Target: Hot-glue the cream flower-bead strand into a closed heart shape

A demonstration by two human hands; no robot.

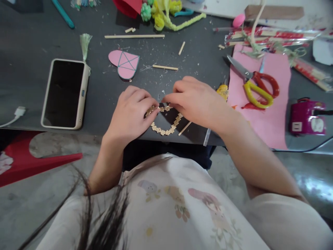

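A cream-coloured flower trim [163, 132], like a chain of small blossoms, curves in a loop on the dark table in front of me. My left hand [132, 113] pinches the trim between thumb and forefinger at the loop's left side. On the upper right of the loop, my right hand [194, 99] has its fingers closed on the trim; its fingertips are partly hidden. A tiny clear piece lies just above, between the two hands. Beside the right wrist lies a thin wooden stick [185, 128]. Beyond the hands is a pink heart cutout [125, 64] with blue lines.
A phone [64, 93] lies at left. Scissors [253, 83] with red and yellow handles rest on pink paper [275, 128] at right, near a purple box-shaped device [308, 116]. Wooden sticks [134, 36] and yellow pipe cleaners [169, 15] lie farther back.
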